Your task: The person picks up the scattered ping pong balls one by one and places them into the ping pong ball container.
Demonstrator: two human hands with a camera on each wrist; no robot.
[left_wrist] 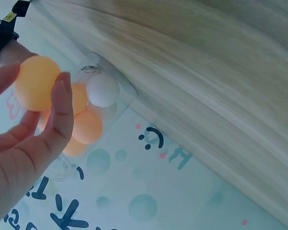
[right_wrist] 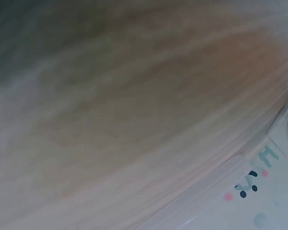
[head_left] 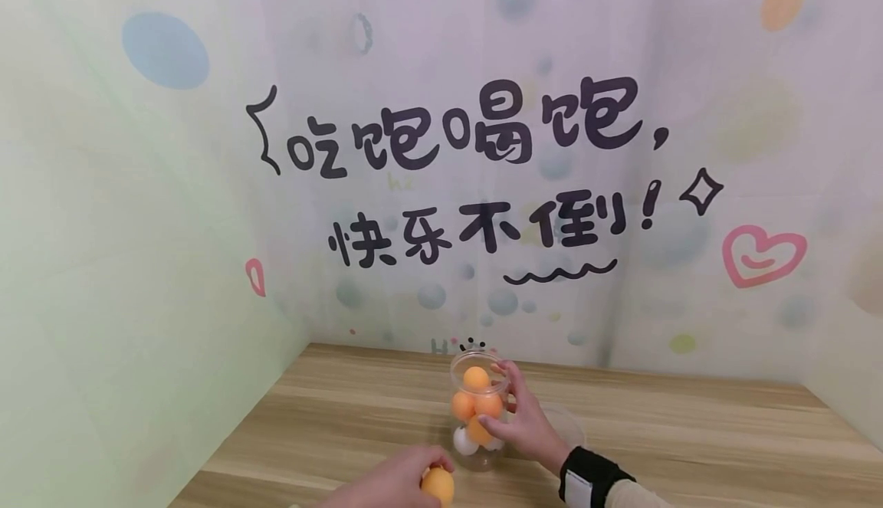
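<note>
A clear plastic jar (head_left: 483,458) stands upright on the wooden table, its round mouth uncovered. Inside are several orange table tennis balls (head_left: 476,378) above white ones (left_wrist: 103,90). My right hand (head_left: 527,420) grips the jar from its right side, thumb in front and fingers near the rim. In front of the jar and to its left, my left hand (head_left: 403,479) pinches an orange table tennis ball (head_left: 438,486). The left wrist view shows that ball (left_wrist: 37,84) between thumb and fingertips, with the filled jar behind it.
A clear round lid (head_left: 564,424) lies on the table (head_left: 331,408) just right of the jar, partly behind my right wrist. Its edge also shows low in the right wrist view. A printed cloth backdrop (head_left: 428,48) with black lettering rises along the table's back and sides.
</note>
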